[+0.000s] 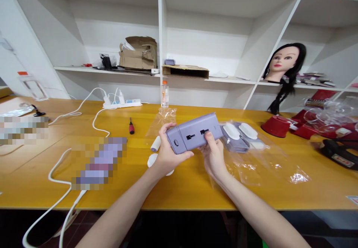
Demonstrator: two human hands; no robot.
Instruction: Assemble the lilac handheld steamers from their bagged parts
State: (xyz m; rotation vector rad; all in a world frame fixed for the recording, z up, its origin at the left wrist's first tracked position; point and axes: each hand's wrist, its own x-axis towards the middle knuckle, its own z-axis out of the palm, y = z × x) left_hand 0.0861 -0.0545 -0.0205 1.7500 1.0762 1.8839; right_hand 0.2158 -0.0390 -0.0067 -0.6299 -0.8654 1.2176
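Both of my hands hold a purple plastic box-shaped housing [195,131] above the table, tilted up toward the right. Two black slots and a dark oval hole show on its near face. My left hand [167,151] grips the left end, thumb along the lower edge. At the right end, my right hand [214,153] has its thumb pressed on the face beside one slot; its other fingers are mostly hidden behind. Below my left hand lie a white cylinder [156,143] and a white scalloped piece [151,160], partly covered.
Purple parts with white oval pads [232,131] lie on clear plastic bags [251,169] at right. A red-handled screwdriver [131,127], a power strip [125,103] and a cabled phone-like device [102,160] are at left. Red machines [276,126] stand far right, below a mannequin head [286,59].
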